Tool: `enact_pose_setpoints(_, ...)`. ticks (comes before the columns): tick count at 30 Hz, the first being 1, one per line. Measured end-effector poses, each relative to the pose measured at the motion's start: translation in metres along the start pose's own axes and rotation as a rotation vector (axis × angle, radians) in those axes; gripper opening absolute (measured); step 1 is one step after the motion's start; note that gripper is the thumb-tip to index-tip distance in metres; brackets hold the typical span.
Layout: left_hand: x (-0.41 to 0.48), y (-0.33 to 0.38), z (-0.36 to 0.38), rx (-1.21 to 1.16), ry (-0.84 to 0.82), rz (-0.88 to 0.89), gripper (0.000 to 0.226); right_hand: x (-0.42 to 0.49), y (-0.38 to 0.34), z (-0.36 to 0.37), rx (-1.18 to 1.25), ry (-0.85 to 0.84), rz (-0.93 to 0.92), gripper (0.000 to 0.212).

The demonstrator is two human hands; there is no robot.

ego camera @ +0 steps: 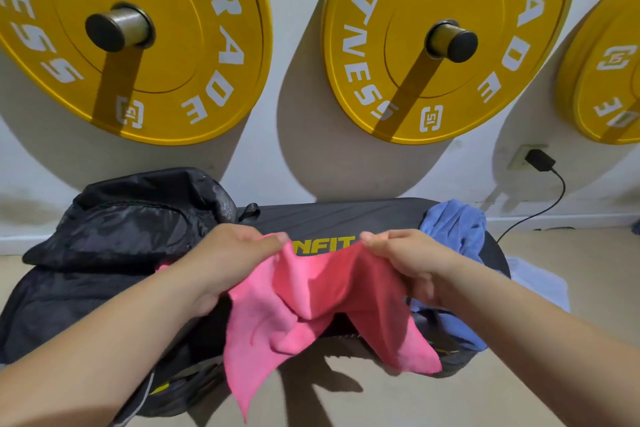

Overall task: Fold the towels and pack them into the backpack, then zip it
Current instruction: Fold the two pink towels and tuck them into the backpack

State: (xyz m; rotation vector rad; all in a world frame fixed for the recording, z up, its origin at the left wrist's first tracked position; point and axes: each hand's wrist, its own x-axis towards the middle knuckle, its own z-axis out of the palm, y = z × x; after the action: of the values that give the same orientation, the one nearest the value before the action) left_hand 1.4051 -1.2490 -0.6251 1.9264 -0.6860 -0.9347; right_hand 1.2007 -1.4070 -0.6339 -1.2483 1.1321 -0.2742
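Observation:
A pink towel hangs in the air between my hands, sagging in the middle with its lower corners dangling. My left hand pinches its upper left edge and my right hand pinches its upper right edge. The black backpack lies on the left end of a dark padded bench, its top flap open. A crumpled blue towel lies on the right end of the bench, part of it hidden behind my right forearm.
Yellow weight plates hang on pegs on the white wall behind the bench. A black charger is plugged in at the right, its cable trailing to the floor. Something white lies on the beige floor at the right.

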Motion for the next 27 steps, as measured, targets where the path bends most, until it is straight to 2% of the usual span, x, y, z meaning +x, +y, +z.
enact_pose_setpoints(2, -0.007, 0.007, 0.014, -0.084, -0.104, 0.043, 0.031, -0.012, -0.009, 0.019, 0.060, -0.134, -0.008, 0.009)
enact_pose_setpoints(5, -0.016, 0.015, 0.029, -0.188, -0.187, 0.074, 0.011, -0.024, -0.018, 0.037, 0.075, -0.279, -0.059, 0.006)
enact_pose_setpoints(6, -0.017, 0.017, 0.031, -0.216, -0.212, 0.074, 0.014, -0.026, -0.019, 0.042, 0.095, -0.271, -0.075, 0.007)
enact_pose_setpoints(8, -0.019, 0.017, 0.033, -0.256, -0.249, 0.075, 0.023, -0.028, -0.018, 0.046, 0.156, -0.201, -0.103, 0.024)
enact_pose_setpoints(10, -0.019, 0.015, 0.033, -0.269, -0.196, 0.110, 0.021, -0.027, -0.018, 0.049, 0.227, -0.176, -0.144, 0.031)
enact_pose_setpoints(12, -0.016, 0.012, 0.032, -0.331, -0.080, 0.128, 0.009, -0.027, -0.020, 0.049, 0.263, -0.224, -0.192, 0.023)
enact_pose_setpoints(14, -0.013, 0.011, 0.032, -0.385, -0.008, 0.142, 0.006, -0.027, -0.022, 0.048, 0.285, -0.280, -0.208, 0.026)
enact_pose_setpoints(17, -0.012, 0.013, 0.029, -0.410, -0.029, 0.160, 0.011, -0.026, -0.021, 0.047, 0.295, -0.383, -0.265, 0.042)
enact_pose_setpoints(19, -0.013, 0.015, 0.028, -0.371, -0.059, 0.169, 0.018, -0.025, -0.018, 0.046, 0.162, -0.342, -0.365, 0.037)
enact_pose_setpoints(22, -0.014, 0.015, 0.028, -0.294, -0.123, 0.194, 0.022, -0.026, -0.016, 0.041, -0.074, -0.152, -0.518, 0.023)
enact_pose_setpoints(25, -0.020, 0.017, 0.028, -0.191, -0.213, 0.236, 0.025, -0.028, -0.016, 0.038, -0.200, -0.091, -0.617, 0.008)
enact_pose_setpoints(27, -0.025, 0.021, 0.027, -0.135, -0.236, 0.269, 0.025, -0.027, -0.016, 0.037, -0.341, -0.019, -0.719, 0.007)
